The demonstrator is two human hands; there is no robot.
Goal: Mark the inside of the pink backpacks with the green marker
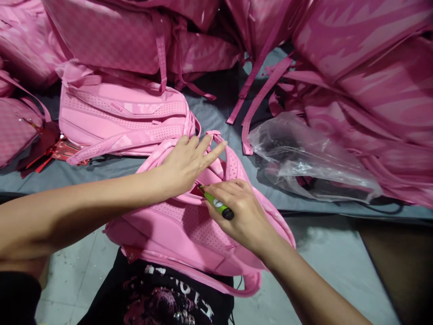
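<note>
A pink backpack [158, 230] lies across the person's lap against the table's edge, its dotted back panel and straps facing up. My left hand [186, 162] rests on the top of this backpack, palm down with its fingers spread. My right hand [237, 207] is closed around a green tool with a black end [216, 203], perhaps a pen or small cutter. The tool's dark tip points at a small opening in the pink fabric, just below my left hand. What the tip touches is too small to tell.
Another pink backpack [125, 113] lies behind on the grey-covered table [216, 117]. More pink bags [111, 36] are piled along the back and right. A clear plastic bag [304, 158] lies at the right; red tags [64, 149] are at the left.
</note>
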